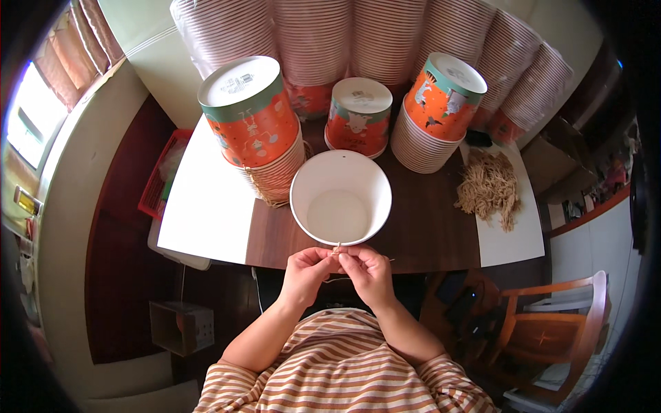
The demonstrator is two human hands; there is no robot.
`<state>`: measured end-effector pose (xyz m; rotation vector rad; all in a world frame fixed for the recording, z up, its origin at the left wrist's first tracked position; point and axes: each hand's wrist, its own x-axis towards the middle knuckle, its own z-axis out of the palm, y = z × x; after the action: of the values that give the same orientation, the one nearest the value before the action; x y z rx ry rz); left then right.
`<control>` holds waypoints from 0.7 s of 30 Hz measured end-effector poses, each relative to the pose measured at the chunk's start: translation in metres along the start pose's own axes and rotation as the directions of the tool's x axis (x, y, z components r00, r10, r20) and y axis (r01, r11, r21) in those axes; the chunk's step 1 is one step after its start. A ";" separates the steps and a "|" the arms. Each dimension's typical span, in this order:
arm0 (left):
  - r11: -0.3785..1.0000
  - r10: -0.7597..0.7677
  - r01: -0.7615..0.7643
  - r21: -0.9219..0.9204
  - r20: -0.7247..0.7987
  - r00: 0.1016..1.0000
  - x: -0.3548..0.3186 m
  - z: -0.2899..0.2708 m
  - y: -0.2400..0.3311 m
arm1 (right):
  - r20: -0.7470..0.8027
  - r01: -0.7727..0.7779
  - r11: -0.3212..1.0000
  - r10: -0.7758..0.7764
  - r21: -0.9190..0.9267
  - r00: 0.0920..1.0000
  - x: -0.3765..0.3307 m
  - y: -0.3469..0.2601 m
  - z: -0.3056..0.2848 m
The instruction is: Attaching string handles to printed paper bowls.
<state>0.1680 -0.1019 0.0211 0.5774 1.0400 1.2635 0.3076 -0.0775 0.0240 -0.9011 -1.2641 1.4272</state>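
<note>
A white paper bucket (375,182) stands mouth up near the table's front edge, with a small dark hole below its far rim. Just at its near rim, my left hand (307,274) and my right hand (370,277) meet, thumbs and forefingers pinched together. Between the fingertips is a short piece of light tan twine (337,250), one end poking up toward the rim. A thin loose strand trails beneath the hands. Whether the twine passes through the bucket's near wall is hidden by my fingers.
Upside-down orange-and-green buckets stand in a left stack (255,127), a middle stack (358,117) and a right stack (441,103). Twine strands (270,193) hang on the left stack. A twine bundle (489,180) lies right. Tall wrapped bucket stacks (313,41) line the back. A wooden chair (551,337) stands lower right.
</note>
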 end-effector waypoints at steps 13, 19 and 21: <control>0.978 0.013 -0.017 -0.209 -0.022 1.000 -0.002 0.005 -0.006 | 0.223 -0.485 0.677 0.440 0.554 0.870 0.008 0.002 -0.011; 0.978 0.174 -0.177 -0.112 -0.040 0.984 -0.004 0.009 -0.009 | 0.278 -0.551 0.614 0.487 0.565 0.828 0.011 0.002 -0.013; 0.975 0.189 -0.189 -0.119 -0.014 0.982 -0.004 0.009 -0.009 | 0.287 -0.565 0.592 0.500 0.575 0.817 0.010 0.002 -0.011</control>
<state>0.1802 -0.1067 0.0186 0.5927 0.9204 1.4837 0.3156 -0.0649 0.0211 -0.7501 -0.4572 2.2274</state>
